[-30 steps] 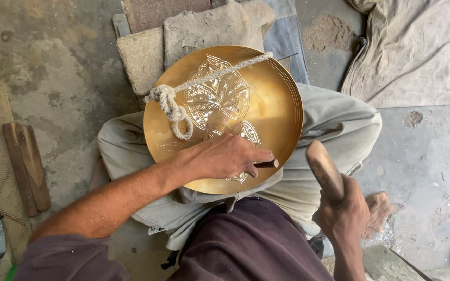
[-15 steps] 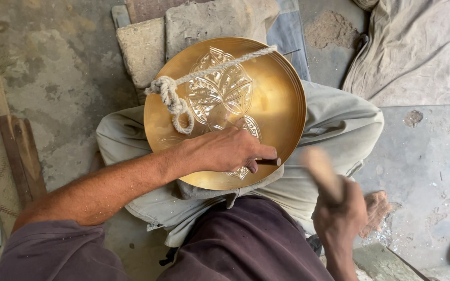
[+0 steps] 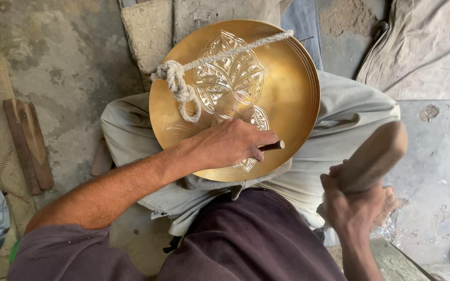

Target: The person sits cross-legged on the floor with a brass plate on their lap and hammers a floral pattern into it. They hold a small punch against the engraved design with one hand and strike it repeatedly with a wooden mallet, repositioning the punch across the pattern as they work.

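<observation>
The ground is bare, stained concrete, with a flat stone block (image 3: 147, 31) lying beyond the person's knees and a pale cloth (image 3: 423, 52) spread at the upper right. Two wooden slats (image 3: 27, 143) lie side by side on the floor at the left.

The person sits with legs in light trousers (image 3: 350, 119) folded, and a round brass plate (image 3: 287, 88) rests tilted on the lap, its far edge near the stone block. A leaf-and-petal pattern is cut into the middle of the plate, bright against the golden metal. A rough rope (image 3: 180, 86) crosses the upper part of the plate, from its right rim to a thick knot at its left edge, where a loop hangs down over the metal.

The left hand (image 3: 230, 143) lies on the lower part of the plate, fingers curled tightly around a small dark chisel (image 3: 272, 146), whose blunt end sticks out to the right of the knuckles. The tip is hidden under the hand, so its contact with the plate cannot be seen.

The right hand (image 3: 352, 200) is off the plate, to the lower right over the thigh, clenched around the handle of a wooden mallet (image 3: 373, 156). The mallet head is raised and blurred, well apart from the chisel.
</observation>
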Available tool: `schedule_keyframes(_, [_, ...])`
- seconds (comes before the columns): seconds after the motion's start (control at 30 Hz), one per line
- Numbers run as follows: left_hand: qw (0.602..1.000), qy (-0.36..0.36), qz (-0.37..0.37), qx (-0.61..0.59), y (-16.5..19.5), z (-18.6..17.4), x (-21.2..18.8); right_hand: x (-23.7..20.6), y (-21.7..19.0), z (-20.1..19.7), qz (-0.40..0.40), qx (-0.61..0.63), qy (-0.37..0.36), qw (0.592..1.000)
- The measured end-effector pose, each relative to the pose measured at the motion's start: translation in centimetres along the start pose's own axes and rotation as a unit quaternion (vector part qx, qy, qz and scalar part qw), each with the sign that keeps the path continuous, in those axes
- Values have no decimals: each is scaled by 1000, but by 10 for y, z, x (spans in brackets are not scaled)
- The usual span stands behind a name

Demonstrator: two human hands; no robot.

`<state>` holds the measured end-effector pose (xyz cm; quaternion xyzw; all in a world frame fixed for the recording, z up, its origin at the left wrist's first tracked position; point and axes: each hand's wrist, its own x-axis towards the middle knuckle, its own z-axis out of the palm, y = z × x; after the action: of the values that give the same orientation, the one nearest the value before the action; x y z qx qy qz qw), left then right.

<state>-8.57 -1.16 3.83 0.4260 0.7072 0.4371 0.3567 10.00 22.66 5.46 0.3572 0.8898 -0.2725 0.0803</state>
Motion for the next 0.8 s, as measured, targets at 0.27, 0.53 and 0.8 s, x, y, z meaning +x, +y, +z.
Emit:
schedule_keyframes(0.27, [996, -44, 34, 72, -1, -5, 8, -9, 4, -8, 26, 314, 10, 949])
schedule_keyframes(0.53, [998, -50, 15, 46, 1, -6, 9, -5, 21, 17, -114, -80, 125, 982])
schedule_keyframes(0.8, [999, -2, 20, 45, 2, -5, 0, -2, 4, 3, -77, 109, 48, 990])
